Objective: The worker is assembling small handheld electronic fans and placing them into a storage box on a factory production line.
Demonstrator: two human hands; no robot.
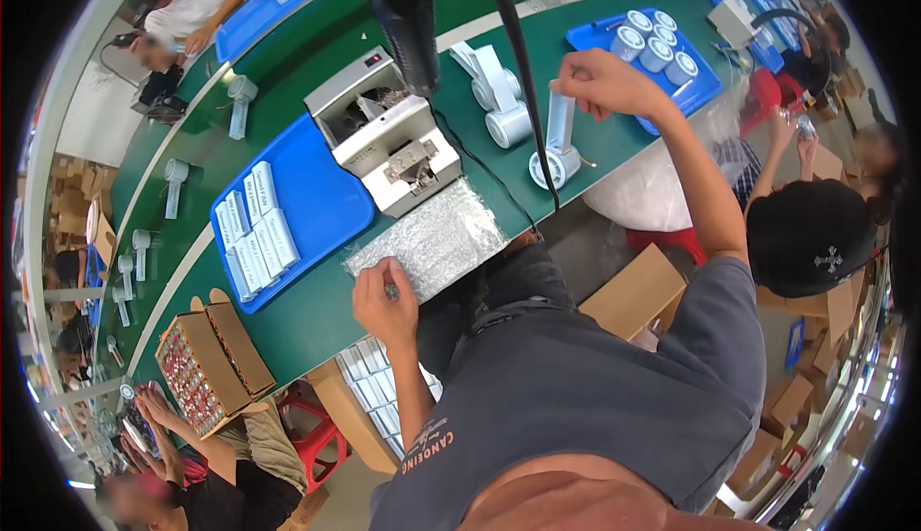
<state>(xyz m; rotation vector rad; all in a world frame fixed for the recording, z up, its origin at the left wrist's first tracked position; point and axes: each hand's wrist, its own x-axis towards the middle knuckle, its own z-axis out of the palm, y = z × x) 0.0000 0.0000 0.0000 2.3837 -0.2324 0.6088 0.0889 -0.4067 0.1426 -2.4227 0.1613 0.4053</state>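
Observation:
My right hand (609,88) is closed at the top end of the pale-blue handle of a handheld fan (558,138). The fan's round head rests low, near the table's front edge, and a short wire pokes out beside it. What the fingertips cover there is hidden. On the near left corner of a bubble-wrap pad (436,248) lies my left hand (387,303), its fingers loosely bent and apart, nothing seen in them. More pale-blue fans (497,99) lie together just left of the held one.
A silver screw feeder (389,133) stands behind the pad, beneath a hanging black tool (398,18) and cable. Blue trays hold labelled white-blue parts (257,229) and round fan heads (657,51). A carton (206,368) stands left. Co-workers sit at both sides; fans line the far green belt.

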